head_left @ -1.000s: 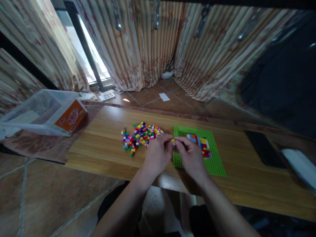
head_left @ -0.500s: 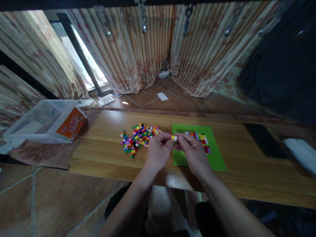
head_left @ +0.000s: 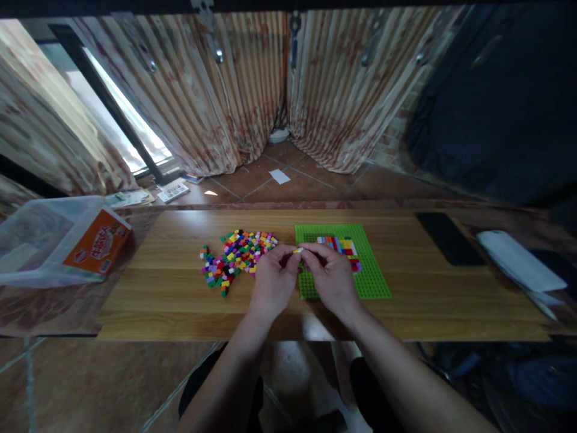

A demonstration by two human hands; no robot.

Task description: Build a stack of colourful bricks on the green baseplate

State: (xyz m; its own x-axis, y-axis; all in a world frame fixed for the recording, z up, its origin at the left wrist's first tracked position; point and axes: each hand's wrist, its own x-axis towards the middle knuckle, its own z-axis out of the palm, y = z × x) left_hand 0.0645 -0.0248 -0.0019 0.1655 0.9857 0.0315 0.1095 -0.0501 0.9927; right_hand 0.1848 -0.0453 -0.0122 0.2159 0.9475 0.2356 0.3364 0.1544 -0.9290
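My left hand point(head_left: 274, 278) and my right hand point(head_left: 332, 278) meet in front of me, thumbs and fingertips pinched together. Between them is a small yellow-and-white piece of toy bricks point(head_left: 298, 251), mostly covered by the fingers. The hands are over the left edge of a green studded baseplate point(head_left: 373, 278). On that plate sits a block of joined coloured bricks point(head_left: 348, 245), partly hidden behind my right hand. Left of my left hand lies a loose heap of small toy bricks point(head_left: 243, 248) in many colours.
The wooden table point(head_left: 162, 288) carries a dark flat slab point(head_left: 451, 239) at the right, with a white object point(head_left: 518, 258) beyond it. A clear plastic bin point(head_left: 49, 240) with an orange label stands off the left end. Curtains hang behind the table.
The view has turned to the right, so everything shifts left in the picture. Both hands stay pinched together on the yellow-and-white bricks, which are more covered by the fingers now.
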